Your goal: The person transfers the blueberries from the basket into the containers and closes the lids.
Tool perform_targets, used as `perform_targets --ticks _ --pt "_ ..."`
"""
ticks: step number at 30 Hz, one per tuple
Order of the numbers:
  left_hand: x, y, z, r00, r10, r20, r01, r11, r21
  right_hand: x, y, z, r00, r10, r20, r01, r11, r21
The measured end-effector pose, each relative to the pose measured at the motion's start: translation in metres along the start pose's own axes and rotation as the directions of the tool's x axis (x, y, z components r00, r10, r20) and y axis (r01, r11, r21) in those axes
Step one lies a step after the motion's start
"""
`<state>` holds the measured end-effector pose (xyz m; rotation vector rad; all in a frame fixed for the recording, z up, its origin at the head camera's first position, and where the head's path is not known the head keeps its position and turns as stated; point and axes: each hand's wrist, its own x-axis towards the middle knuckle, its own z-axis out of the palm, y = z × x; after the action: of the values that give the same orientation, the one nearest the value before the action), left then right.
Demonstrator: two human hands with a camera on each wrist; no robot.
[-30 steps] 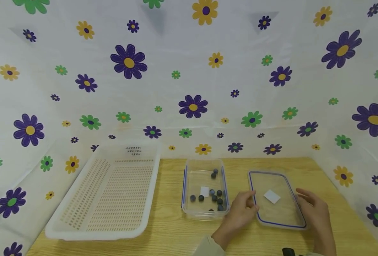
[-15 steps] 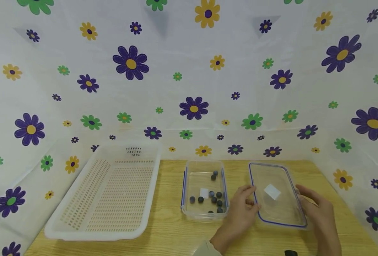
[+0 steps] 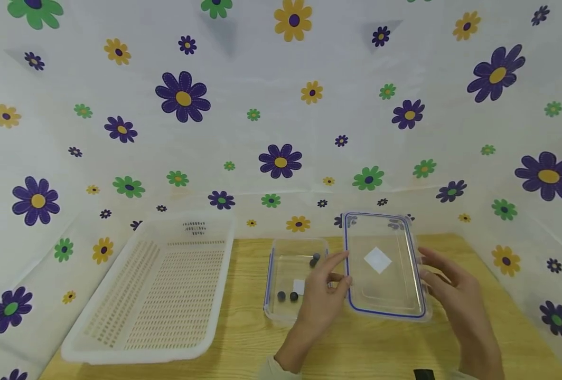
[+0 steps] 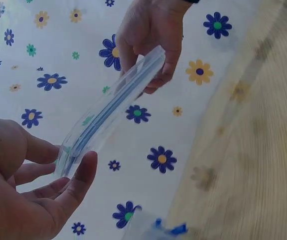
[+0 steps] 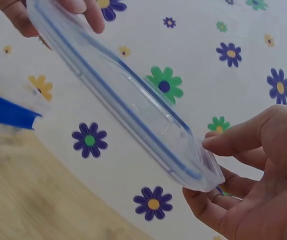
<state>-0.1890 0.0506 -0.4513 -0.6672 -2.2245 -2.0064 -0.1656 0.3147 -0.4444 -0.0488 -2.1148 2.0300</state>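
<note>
Lid [image 3: 384, 266] has come up off the table [image 3: 243, 348], tilted upright between both hands; left fingers [image 3: 330, 264] and right fingers [image 3: 435, 261] pinch its long edges, beside the open container [image 3: 286, 285] of dark balls.

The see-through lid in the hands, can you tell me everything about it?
The lid is a flat rectangle of clear plastic, by its look, with rounded corners, a blue seal line running round its edge and a small white square sticker in the middle. It is held in the air above the wooden table, tilted up. The left hand pinches one long side and the right hand pinches the other. Nothing else touches it. Left of it stands the open clear box with dark balls inside.
</note>
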Motion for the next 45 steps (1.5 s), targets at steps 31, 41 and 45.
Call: perform_targets --ticks 31,41,45 --pt "-0.018 0.022 -0.106 0.950 0.102 -0.294 -0.022 0.964 0.263 -0.007 -0.041 0.112 0.974 -0.220 0.047 0.225 0.953 -0.201" --pt "-0.014 0.029 -0.122 0.957 0.092 -0.276 -0.065 0.992 0.105 -0.010 -0.047 0.118 0.969 -0.235 0.076 0.243 0.961 -0.129" --pt "-0.012 0.025 -0.128 0.973 0.016 -0.229 -0.012 1.000 0.017 -0.008 -0.040 0.123 0.983 -0.166 0.076 0.175 0.976 -0.130"
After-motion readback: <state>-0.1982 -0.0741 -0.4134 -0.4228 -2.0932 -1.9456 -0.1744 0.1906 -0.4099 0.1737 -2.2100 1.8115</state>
